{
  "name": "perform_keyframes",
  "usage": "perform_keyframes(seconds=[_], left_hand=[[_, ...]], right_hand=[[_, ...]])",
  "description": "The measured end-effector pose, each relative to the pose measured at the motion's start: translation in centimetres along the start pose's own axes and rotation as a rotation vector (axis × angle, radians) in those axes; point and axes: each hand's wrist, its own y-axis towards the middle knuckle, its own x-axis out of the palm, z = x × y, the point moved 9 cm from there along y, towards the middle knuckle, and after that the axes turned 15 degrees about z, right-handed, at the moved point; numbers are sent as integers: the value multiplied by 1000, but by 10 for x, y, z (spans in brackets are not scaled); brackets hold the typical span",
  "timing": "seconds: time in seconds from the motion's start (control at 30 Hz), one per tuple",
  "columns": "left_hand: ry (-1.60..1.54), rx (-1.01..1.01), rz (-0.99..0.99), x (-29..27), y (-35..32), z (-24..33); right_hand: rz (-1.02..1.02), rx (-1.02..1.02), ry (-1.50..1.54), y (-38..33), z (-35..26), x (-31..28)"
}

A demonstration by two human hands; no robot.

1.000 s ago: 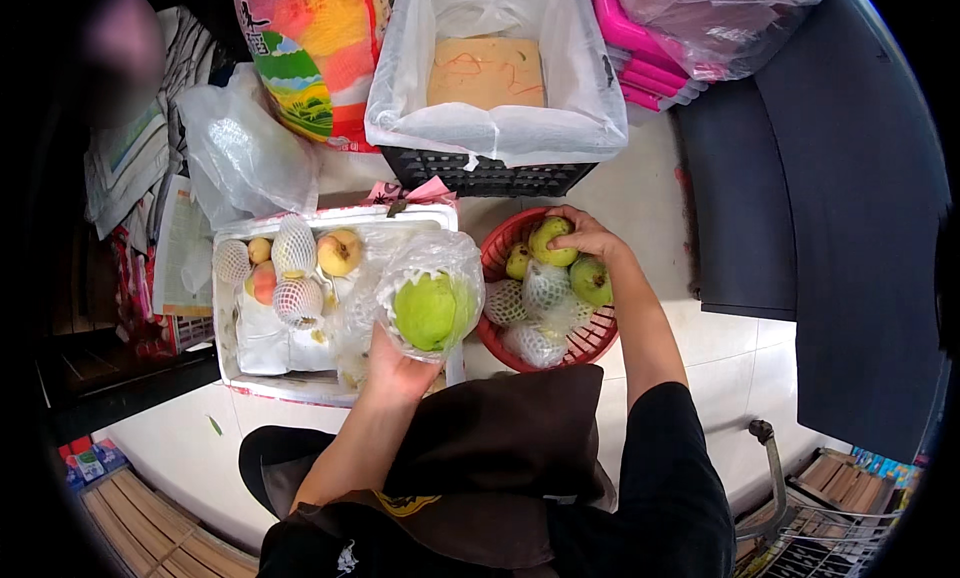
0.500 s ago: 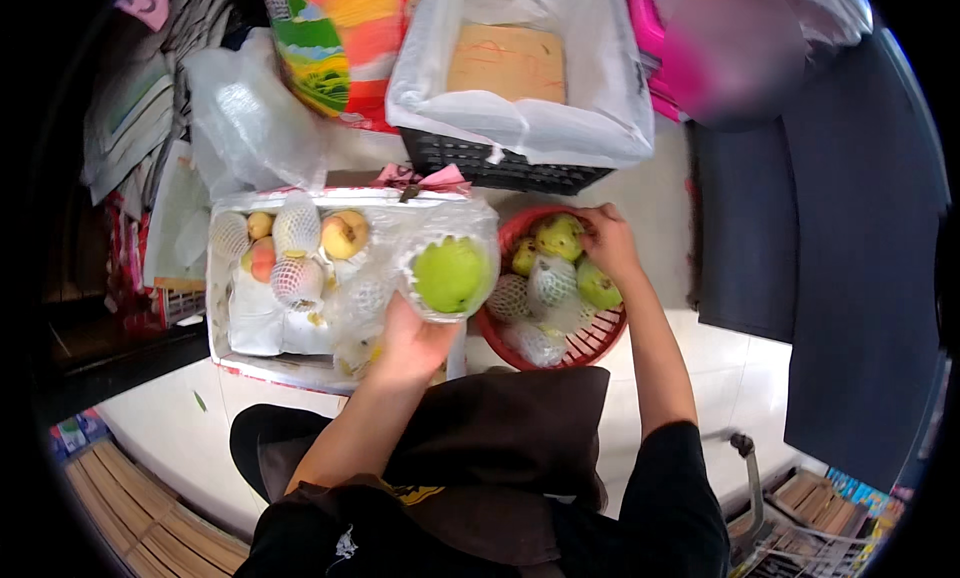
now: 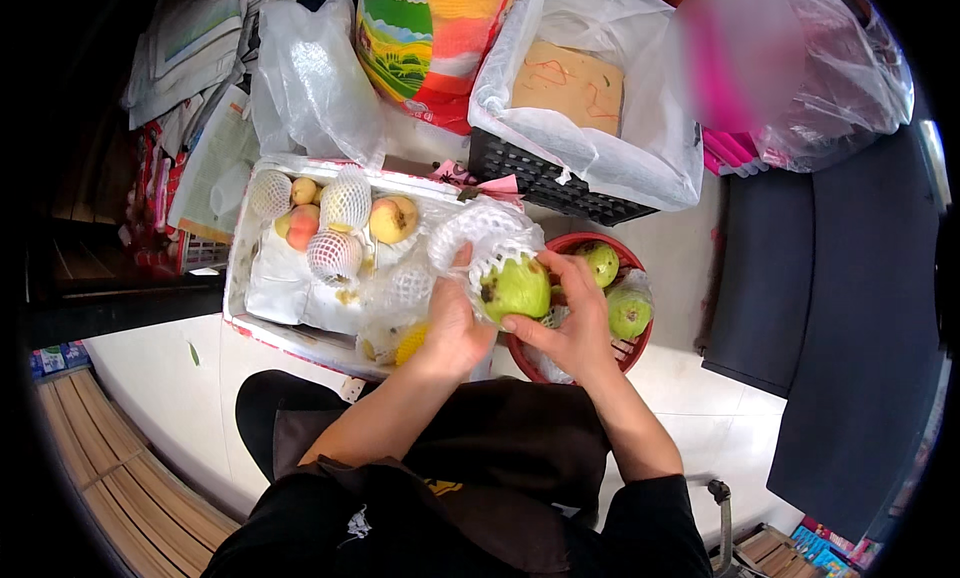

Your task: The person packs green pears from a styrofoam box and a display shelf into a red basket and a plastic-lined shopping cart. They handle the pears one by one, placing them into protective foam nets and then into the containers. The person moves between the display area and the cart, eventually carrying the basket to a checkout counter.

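Close together at the middle of the view, both my hands are closed round a green guava (image 3: 515, 286) with dark spots. My left hand (image 3: 455, 323) grips its left side, along with a white foam net (image 3: 485, 233) and clear film bunched above the fruit. On the right side, the fingertips and thumb of my right hand (image 3: 575, 323) press on the guava. Beneath the right hand stands a red plastic basket (image 3: 647, 350), partly hidden. It holds a spotted guava (image 3: 599, 263) and a wrapped one (image 3: 630, 311).
To the left lies a white box (image 3: 237, 288) with peaches (image 3: 393, 219) and foam-netted fruit. Beyond it are a clear plastic bag (image 3: 315, 83), a colourful sack (image 3: 440, 58) and a lined black crate (image 3: 545, 183). Dark panels (image 3: 860, 278) flank the right side.
My right hand has left the basket and come up to the fruit at my left hand, and now grips a guava there. The view has shifted, moving the surroundings rightward.
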Motion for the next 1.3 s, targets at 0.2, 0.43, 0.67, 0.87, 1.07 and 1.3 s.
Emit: perform_keyframes(seconds=[0.2, 0.43, 0.67, 0.87, 1.07, 1.3], left_hand=[[-80, 52, -9, -3, 7, 10], [61, -5, -256, 4, -7, -16], [84, -514, -260, -19, -28, -95], [459, -866, -336, -57, -28, -170], [781, -567, 100, -114, 8, -163], [824, -375, 240, -145, 28, -148]], right_hand=[[-54, 212, 363, -13, 28, 7], [80, 60, 306, -14, 37, -7], [77, 51, 191, -35, 49, -30], [56, 500, 439, -67, 103, -43], [116, 700, 189, -58, 173, -30], [89, 343, -256, -26, 186, 30]])
